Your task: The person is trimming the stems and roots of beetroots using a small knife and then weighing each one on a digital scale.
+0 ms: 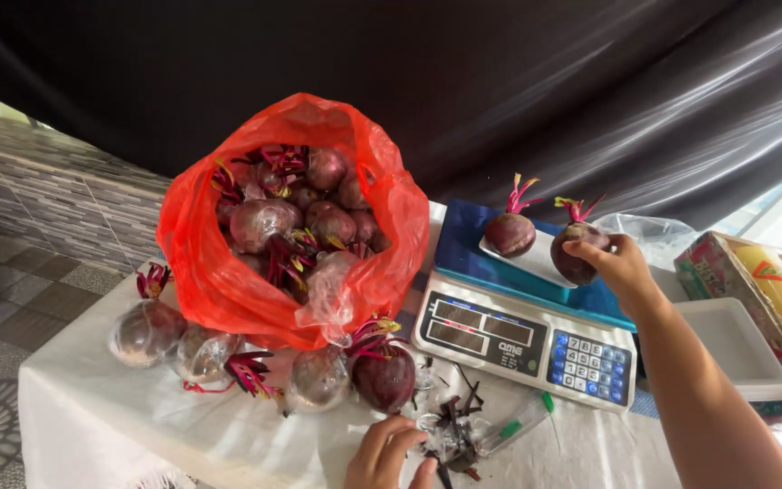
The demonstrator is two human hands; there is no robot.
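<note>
Right hand [622, 264] grips a beetroot [576, 246] on the scale [522, 340] (another beetroot [510, 233] beside it); left hand [389, 453], lower centre, fingers curled on plastic scraps [450, 433]; red bag [228, 272] fills centre-left.

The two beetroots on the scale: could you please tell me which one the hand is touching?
The right hand grips the right-hand beetroot at the tray's edge; the left-hand one sits untouched.

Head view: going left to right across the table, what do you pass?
Wrapped beets → red bag of beets → left hand → scale → right hand on a beet → white tray → yellow box.
</note>
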